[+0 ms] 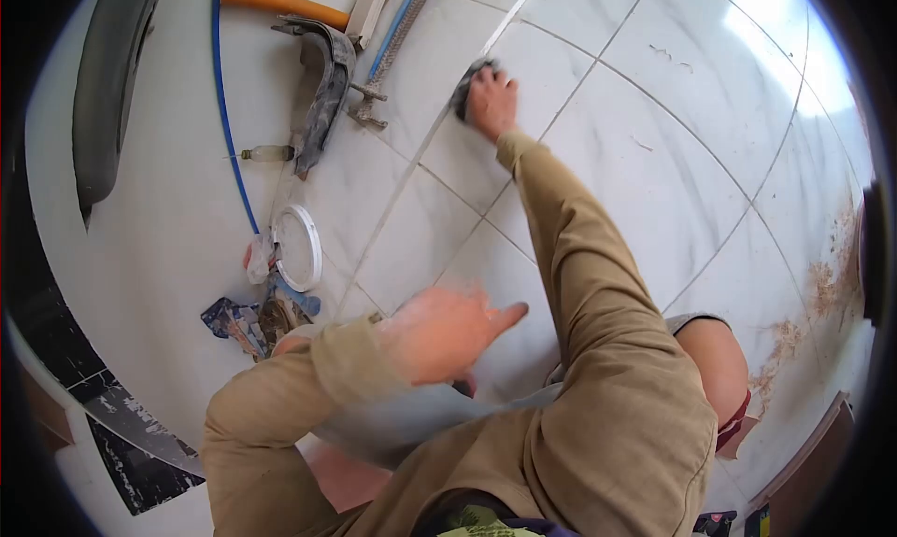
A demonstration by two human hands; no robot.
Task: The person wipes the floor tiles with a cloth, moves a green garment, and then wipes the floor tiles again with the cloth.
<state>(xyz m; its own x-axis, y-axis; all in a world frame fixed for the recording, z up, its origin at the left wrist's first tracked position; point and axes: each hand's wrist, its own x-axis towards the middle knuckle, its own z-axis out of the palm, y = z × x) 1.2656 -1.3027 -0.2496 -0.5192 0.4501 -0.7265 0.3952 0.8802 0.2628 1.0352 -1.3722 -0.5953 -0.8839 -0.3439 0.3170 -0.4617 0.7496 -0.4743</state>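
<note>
My right hand (pixel 492 103) reaches far forward and presses a dark, crumpled rag (pixel 461 93) against the white marbled floor tiles (pixel 551 79). The rag lies over a joint between tiles; a wider white strip of joint (pixel 512 16) runs on beyond it. Close to my body, my left hand (pixel 439 336) is smeared by motion above the floor. One digit sticks out to the right, while the other fingers are too blurred to make out, as is anything in them.
To the left are a white round lid (pixel 299 247), crumpled wrappers (pixel 234 322), a small bottle (pixel 268 153), a grey curved piece (pixel 327 89), an orange pipe (pixel 285 5) and a blue hose (pixel 224 117). Brown debris (pixel 785 341) lies along the right side.
</note>
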